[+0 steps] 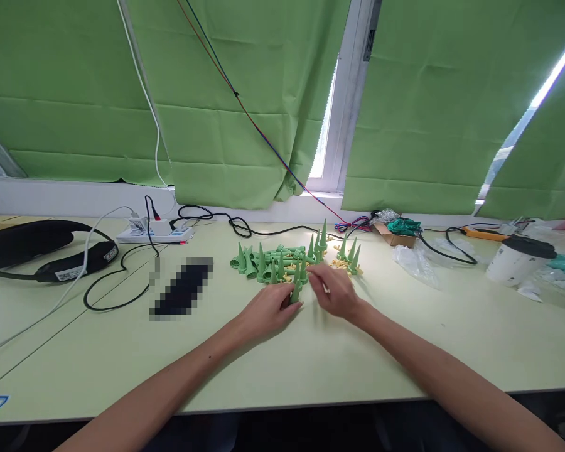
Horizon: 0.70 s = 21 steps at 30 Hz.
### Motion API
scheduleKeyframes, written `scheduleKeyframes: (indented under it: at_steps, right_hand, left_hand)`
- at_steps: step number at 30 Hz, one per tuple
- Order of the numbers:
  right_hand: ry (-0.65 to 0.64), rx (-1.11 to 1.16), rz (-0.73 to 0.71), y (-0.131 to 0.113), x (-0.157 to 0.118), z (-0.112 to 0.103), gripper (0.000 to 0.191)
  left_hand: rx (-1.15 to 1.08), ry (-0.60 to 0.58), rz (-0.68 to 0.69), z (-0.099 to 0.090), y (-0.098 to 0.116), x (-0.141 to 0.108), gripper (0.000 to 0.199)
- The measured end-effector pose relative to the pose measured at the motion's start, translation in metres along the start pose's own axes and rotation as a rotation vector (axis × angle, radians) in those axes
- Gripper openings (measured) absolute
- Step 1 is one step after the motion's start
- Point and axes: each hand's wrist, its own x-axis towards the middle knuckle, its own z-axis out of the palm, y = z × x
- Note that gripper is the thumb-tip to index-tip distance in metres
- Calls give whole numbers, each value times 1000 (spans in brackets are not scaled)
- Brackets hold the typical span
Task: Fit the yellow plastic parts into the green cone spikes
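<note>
My left hand [272, 306] rests on the table with thumb and fingers closed around a green pointed cone [296, 292], which stands upright. Just right of it, my right hand [333, 290] is raised a little, its fingers pinched together; whatever is between them is hidden or too small to name. Behind both hands lies a pile of green cone-shaped pieces [261, 260], some upright, others on their sides. Small yellow pieces [339, 264] are scattered among and beside them, close to my right hand.
A pixelated dark object [184, 289] lies left of the pile. Farther left are a black headset-like band [75, 267], a power strip [157, 233] and loose cables. To the right stand a small cardboard box [395, 236], plastic bags [415, 263] and a white cup [518, 262] with black lid.
</note>
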Motion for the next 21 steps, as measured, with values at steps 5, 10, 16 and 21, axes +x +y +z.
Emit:
scheduleKeyframes:
  at_steps: [5,10,16,21]
  right_hand:
    - [87,-165,145,43,25,-20,20]
    - [-53,-256,151,73,8,-25,25]
    - [-478,-275,411,69,-24,-19,24]
    - [-600,-358,594,62,-19,-16,19]
  left_hand:
    - [-54,-15,-14,-2,3,-2,17]
    - [-86,-3,-37,-2,6,-2,15]
    - [-75,2,-21,-1,3,-2,12]
    - [-75,22,-33,1,-1,-1,11]
